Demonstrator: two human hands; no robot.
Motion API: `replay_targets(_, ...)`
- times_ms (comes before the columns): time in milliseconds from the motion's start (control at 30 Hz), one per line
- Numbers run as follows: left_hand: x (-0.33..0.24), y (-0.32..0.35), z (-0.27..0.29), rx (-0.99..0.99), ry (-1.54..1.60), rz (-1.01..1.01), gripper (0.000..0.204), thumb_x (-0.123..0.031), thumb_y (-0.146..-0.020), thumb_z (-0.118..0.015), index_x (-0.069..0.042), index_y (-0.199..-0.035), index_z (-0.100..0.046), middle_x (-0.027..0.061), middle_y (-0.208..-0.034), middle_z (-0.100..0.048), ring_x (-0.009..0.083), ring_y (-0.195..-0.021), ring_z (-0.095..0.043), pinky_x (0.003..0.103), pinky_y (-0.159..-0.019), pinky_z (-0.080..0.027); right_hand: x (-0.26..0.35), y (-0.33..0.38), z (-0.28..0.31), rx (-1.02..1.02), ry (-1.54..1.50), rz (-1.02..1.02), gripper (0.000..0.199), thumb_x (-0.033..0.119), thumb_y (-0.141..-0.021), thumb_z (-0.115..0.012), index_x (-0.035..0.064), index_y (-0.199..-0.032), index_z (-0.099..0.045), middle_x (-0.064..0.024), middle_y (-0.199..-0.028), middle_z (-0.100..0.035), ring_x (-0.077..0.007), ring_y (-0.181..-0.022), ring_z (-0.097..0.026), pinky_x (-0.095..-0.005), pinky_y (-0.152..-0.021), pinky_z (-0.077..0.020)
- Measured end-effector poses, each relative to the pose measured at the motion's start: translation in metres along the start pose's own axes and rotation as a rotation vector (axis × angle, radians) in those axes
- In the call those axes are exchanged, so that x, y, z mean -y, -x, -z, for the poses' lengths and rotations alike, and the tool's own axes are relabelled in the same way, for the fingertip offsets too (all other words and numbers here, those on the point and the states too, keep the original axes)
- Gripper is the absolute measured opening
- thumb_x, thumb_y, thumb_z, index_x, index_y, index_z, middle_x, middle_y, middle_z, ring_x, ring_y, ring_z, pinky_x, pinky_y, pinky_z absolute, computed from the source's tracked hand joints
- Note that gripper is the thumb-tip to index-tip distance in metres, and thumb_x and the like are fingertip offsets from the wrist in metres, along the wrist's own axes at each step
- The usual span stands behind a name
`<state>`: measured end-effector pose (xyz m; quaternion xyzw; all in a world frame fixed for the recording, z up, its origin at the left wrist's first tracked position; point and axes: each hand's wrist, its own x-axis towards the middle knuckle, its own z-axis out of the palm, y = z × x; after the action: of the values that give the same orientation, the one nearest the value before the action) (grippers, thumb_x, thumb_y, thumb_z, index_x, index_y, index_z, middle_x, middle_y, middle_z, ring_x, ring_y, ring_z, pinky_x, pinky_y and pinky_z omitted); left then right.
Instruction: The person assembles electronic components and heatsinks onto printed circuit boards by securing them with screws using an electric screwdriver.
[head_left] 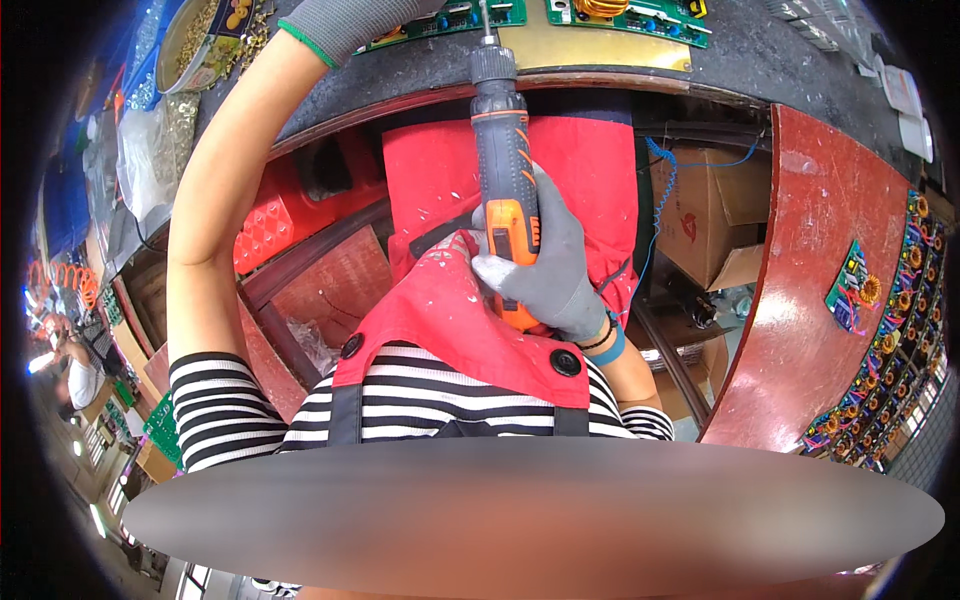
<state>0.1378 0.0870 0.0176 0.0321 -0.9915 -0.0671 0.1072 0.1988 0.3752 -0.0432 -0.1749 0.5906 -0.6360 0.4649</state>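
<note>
My right hand (560, 270), in a grey glove, is wrapped round a dark grey and orange electric screwdriver (505, 165). The tool points away from me, its bit over the edge of the dark worktop. My left hand (365, 22), in a grey glove with a green cuff, reaches to the top edge of the picture. Its fingers are cut off there, so their pose is hidden. Beside it lies a green circuit board (455, 20), partly covered by the glove. A second board (640, 22) with a copper coil is to the right of the bit.
A yellowish plate (600, 48) lies on the dark worktop (420, 65). At far left stands a tray of small metal parts (185, 45) near clear plastic bags (150, 150). On the right, a red board (800, 280) borders many coil-bearing circuit boards (900, 330). A cardboard box (705, 215) sits below the worktop.
</note>
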Motion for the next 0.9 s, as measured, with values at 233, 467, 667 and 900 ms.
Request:
replay_targets(233, 0.000, 0.002, 0.005, -0.038, 0.017, -0.082, 0.044, -0.004, -0.075, -0.069, -0.004, -0.117, -0.053, 0.0177, -0.105, -0.061, 0.0386, -0.103, -0.060, 0.044, -0.086, -0.050, -0.003, -0.001, 0.009, 0.006, 0.155, 0.086, 0.095, 0.001, -0.070, -0.078, -0.0056, -0.150, -0.027, -0.0133, -0.107, -0.065, -0.0174, -0.094, -0.066, -0.0327, -0.085, -0.0559)
replay_targets(467, 0.004, 0.007, 0.006, -0.054, 0.063, -0.070, 0.046, -0.005, -0.077, -0.070, -0.006, -0.120, -0.053, 0.0170, -0.107, -0.062, 0.0386, -0.102, -0.062, 0.045, -0.085, -0.051, 0.004, 0.010, 0.007, -0.001, 0.111, -0.081, 0.101, 0.009, -0.065, -0.082, -0.0026, -0.149, -0.028, -0.0153, -0.115, -0.057, -0.0197, -0.098, -0.062, -0.0328, -0.087, -0.0526)
replay_targets(667, -0.007, 0.002, 0.015, 0.014, 0.058, 0.009, 0.042, -0.003, -0.077, -0.068, -0.006, -0.116, -0.052, 0.0180, -0.104, -0.062, 0.0394, -0.100, -0.062, 0.046, -0.083, -0.050, -0.004, 0.000, 0.009, 0.004, 0.175, 0.080, 0.089, 0.000, -0.071, -0.074, -0.0033, -0.149, -0.031, -0.0118, -0.107, -0.065, -0.0167, -0.095, -0.065, -0.0321, -0.085, -0.0554)
replay_targets(900, -0.012, -0.003, 0.019, 0.073, 0.008, 0.045, 0.039, -0.003, -0.076, -0.068, -0.006, -0.111, -0.050, 0.0194, -0.103, -0.062, 0.0405, -0.100, -0.061, 0.048, -0.081, -0.050, -0.004, -0.008, -0.003, 0.030, -0.009, 0.040, 0.078, -0.002, -0.072, -0.073, -0.0003, -0.142, -0.038, -0.0106, -0.105, -0.064, -0.0146, -0.087, -0.065, -0.0302, -0.078, -0.0565)
